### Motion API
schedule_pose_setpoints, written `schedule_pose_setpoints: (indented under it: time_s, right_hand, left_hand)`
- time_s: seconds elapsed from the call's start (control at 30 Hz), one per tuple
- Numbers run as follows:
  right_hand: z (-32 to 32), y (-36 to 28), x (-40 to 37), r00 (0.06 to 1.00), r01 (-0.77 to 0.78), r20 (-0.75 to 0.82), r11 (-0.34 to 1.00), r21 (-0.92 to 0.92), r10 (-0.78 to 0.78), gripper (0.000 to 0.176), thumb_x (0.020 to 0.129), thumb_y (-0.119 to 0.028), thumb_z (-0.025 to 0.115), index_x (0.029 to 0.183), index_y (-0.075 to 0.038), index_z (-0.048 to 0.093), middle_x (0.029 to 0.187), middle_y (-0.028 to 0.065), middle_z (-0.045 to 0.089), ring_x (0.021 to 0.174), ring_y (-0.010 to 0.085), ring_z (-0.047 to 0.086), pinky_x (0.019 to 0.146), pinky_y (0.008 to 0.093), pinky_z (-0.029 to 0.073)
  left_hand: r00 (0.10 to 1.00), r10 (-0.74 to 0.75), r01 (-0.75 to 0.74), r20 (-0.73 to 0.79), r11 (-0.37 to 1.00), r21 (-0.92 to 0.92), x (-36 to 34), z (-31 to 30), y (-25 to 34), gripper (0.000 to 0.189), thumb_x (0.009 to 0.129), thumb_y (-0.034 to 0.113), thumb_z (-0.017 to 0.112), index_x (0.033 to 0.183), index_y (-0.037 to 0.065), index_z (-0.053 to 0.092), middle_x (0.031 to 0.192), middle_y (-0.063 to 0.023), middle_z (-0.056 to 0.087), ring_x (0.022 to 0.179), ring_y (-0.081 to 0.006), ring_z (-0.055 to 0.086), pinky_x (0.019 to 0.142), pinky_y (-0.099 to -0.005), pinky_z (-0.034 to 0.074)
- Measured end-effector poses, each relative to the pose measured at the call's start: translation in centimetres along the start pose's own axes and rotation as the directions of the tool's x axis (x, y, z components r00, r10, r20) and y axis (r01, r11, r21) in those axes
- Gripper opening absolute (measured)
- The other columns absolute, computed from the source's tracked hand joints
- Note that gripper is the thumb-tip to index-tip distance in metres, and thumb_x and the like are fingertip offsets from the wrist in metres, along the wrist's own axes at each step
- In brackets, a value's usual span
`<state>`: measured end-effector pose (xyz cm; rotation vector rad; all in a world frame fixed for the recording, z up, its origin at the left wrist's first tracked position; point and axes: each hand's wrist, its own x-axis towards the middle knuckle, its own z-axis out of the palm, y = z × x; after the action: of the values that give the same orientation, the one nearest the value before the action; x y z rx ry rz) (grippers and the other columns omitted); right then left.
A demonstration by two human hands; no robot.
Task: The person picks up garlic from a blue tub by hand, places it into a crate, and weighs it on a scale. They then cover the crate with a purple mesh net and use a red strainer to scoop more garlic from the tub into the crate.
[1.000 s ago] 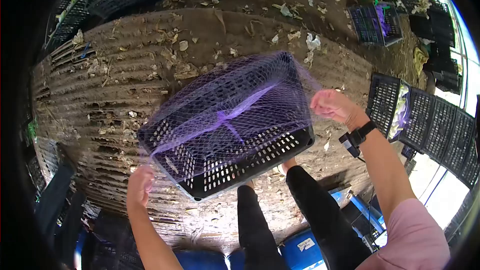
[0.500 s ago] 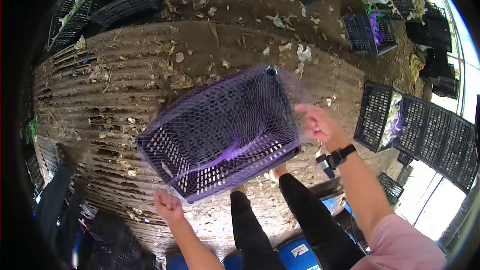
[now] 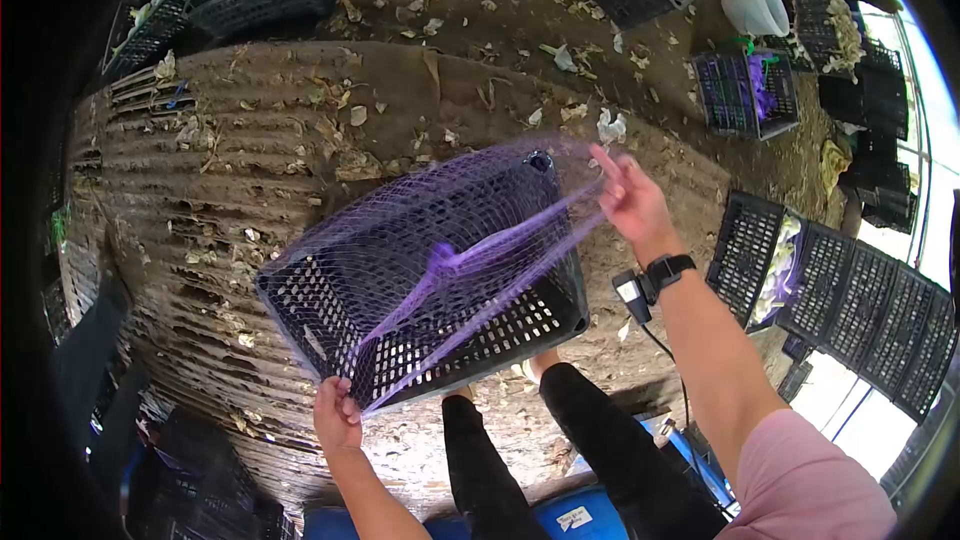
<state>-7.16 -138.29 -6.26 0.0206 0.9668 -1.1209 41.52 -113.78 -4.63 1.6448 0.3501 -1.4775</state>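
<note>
A purple mesh net (image 3: pixel 442 260) is stretched across the open top of a black plastic crate (image 3: pixel 545 315), which lies tilted in front of my legs. At the crate's near left corner, my left hand (image 3: pixel 338 414) is closed on the net, with fingers curled. My right hand (image 3: pixel 634 204) is beyond the crate's right side, its index finger pointing out and the other fingers bent around the net's edge. Between both hands the net's mouth forms two taut purple bands, with a bunched knot in the mesh near the middle.
Under the crate is a ridged, dirty floor (image 3: pixel 240 180) strewn with dry leaf scraps. More black crates (image 3: pixel 745 245) stand at right, some holding pale produce. A white bucket (image 3: pixel 755 10) and a crate with purple netting (image 3: pixel 728 95) are at upper right. Blue barrels (image 3: pixel 500 520) lie below.
My right hand has moved up and pulled the net's edge outward, so its mouth has spread into two bands. My left hand has shifted slightly at the near left corner.
</note>
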Motion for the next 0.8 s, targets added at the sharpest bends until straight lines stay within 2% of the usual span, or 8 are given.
schedule_pose_setpoints:
  time_s: [0.1, 0.17, 0.23, 0.27, 0.4, 0.5, 0.63, 0.8]
  right_hand:
    - [-6.7, 1.3, -3.7, 0.996, -0.023, -0.084, 1.0, -0.019, 0.021, 0.018, 0.093, -0.023, 0.046, 0.082, -0.012, 0.056, 0.135, 0.0125, 0.045, 0.047, 0.0088, 0.038, 0.045, 0.0222, 0.033]
    - [-7.7, 2.7, -7.4, 0.943, -0.192, -0.295, 0.976, -0.101, 0.155, 0.019, 0.092, -0.024, 0.049, 0.085, -0.009, 0.057, 0.114, 0.0103, 0.059, 0.043, 0.0076, 0.03, 0.041, 0.0227, 0.028]
    - [-9.3, 3.2, -9.8, 0.902, -0.384, -0.289, 0.902, -0.196, 0.321, 0.02, 0.091, -0.025, 0.051, 0.087, -0.007, 0.058, 0.096, 0.0058, 0.059, 0.046, 0.0056, 0.033, 0.043, 0.0213, 0.03]
    - [-9.7, 3.6, -10.3, 0.864, -0.486, -0.275, 0.84, -0.239, 0.421, 0.021, 0.09, -0.026, 0.052, 0.087, -0.006, 0.058, 0.088, 0.0036, 0.059, 0.048, 0.0046, 0.034, 0.044, 0.0207, 0.031]
    - [-6.0, 4.3, -11.9, 0.938, -0.307, -0.186, 0.451, -0.838, 0.293, 0.007, 0.079, -0.01, 0.058, 0.081, -0.004, 0.054, 0.075, -0.0013, 0.053, 0.064, 0.0058, 0.045, 0.055, 0.0206, 0.038]
    - [-10.5, 6.1, -12.8, 0.92, -0.293, -0.226, 0.179, -0.939, 0.32, 0.005, 0.078, -0.004, 0.055, 0.077, -0.007, 0.051, 0.081, -0.0001, 0.055, 0.066, 0.0068, 0.048, 0.059, 0.0218, 0.041]
    - [-8.2, 9.3, -14.7, 0.89, -0.428, -0.415, 0.653, -0.625, 0.188, 0.011, 0.079, 0.0, 0.051, 0.085, -0.008, 0.048, 0.083, 0.0026, 0.057, 0.068, 0.0108, 0.056, 0.064, 0.0244, 0.048]
    - [-9.1, 10.5, -15.3, 0.908, -0.4, -0.343, 0.735, -0.547, 0.239, 0.029, 0.079, 0.005, 0.046, 0.105, -0.005, 0.05, 0.093, 0.005, 0.06, 0.073, 0.0137, 0.059, 0.067, 0.0262, 0.051]
  left_hand:
    - [0.998, 0.054, -0.055, -0.02, 0.997, -0.055, -0.3, 0.5, -0.7, 0.021, 0.091, 0.027, 0.054, 0.096, 0.007, 0.054, 0.084, -0.0046, 0.061, 0.047, -0.0052, 0.041, 0.035, -0.0174, 0.029]
    - [0.997, 0.053, -0.051, 0.048, 0.998, -0.046, -0.5, -0.3, -1.0, 0.021, 0.091, 0.026, 0.055, 0.095, 0.006, 0.054, 0.08, -0.0032, 0.058, 0.049, -0.006, 0.042, 0.039, -0.0173, 0.033]
    - [0.995, 0.045, -0.043, 0.091, 0.999, -0.029, -0.4, -2.3, -1.1, 0.02, 0.09, 0.025, 0.056, 0.093, 0.006, 0.054, 0.077, -0.0023, 0.056, 0.05, -0.0071, 0.043, 0.043, -0.0171, 0.036]
    - [0.986, 0.109, -0.105, 0.126, 0.994, -0.032, -0.2, -3.0, -1.2, 0.019, 0.086, 0.024, 0.061, 0.089, 0.006, 0.054, 0.074, -0.001, 0.052, 0.053, -0.009, 0.045, 0.054, -0.0206, 0.044]
    - [0.963, 0.063, -0.072, 0.261, 0.997, 0.023, -0.9, -4.0, -0.4, 0.023, 0.073, 0.008, 0.067, 0.092, 0.006, 0.054, 0.064, 0.0021, 0.048, 0.062, -0.0153, 0.058, 0.089, -0.0494, 0.046]
    - [0.968, -0.077, 0.051, 0.238, 0.993, 0.11, -1.2, -3.3, -1.4, 0.023, 0.076, 0.0, 0.063, 0.096, 0.005, 0.055, 0.07, -0.0019, 0.056, 0.063, -0.0119, 0.057, 0.071, -0.033, 0.055]
    - [0.971, -0.053, 0.012, 0.232, 0.985, 0.172, -2.5, -3.2, -2.5, 0.012, 0.082, 0.005, 0.059, 0.093, 0.006, 0.055, 0.071, -0.0037, 0.056, 0.059, -0.0121, 0.05, 0.068, -0.0282, 0.048]
    - [0.977, 0.158, -0.148, 0.145, 0.986, -0.08, -2.2, -6.9, -3.7, 0.006, 0.087, 0.003, 0.05, 0.086, 0.008, 0.052, 0.063, -0.0028, 0.053, 0.06, -0.0118, 0.051, 0.062, -0.0288, 0.047]
